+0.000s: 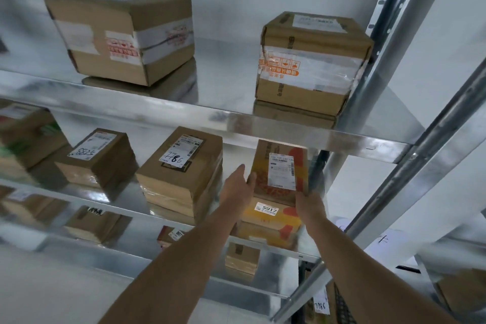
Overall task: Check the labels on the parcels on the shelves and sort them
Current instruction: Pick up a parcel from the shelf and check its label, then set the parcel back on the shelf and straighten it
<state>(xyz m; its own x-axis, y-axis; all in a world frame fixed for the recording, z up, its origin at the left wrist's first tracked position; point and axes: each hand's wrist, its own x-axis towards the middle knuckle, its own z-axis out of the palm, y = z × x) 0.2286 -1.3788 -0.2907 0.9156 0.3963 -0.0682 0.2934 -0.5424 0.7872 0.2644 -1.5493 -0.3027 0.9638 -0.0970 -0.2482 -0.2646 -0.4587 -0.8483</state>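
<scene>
Well left of our hands on the same shelf (126, 197) sits a parcel marked 8825 (98, 156); nearer, just left of our left hand (238, 185), stands the parcel marked 786 (181, 173) — a narrow gap separates them. Our left hand lies with straight fingers against the left edge of the yellow-printed parcel (282, 173), thumb on its top face. Our right hand (306, 201) grips its near right corner. This parcel rests atop the one labelled 5917 (271, 216), close under the upper shelf's front lip (263, 127) — little headroom. Right of the hand rises the steel upright (373, 181).
</scene>
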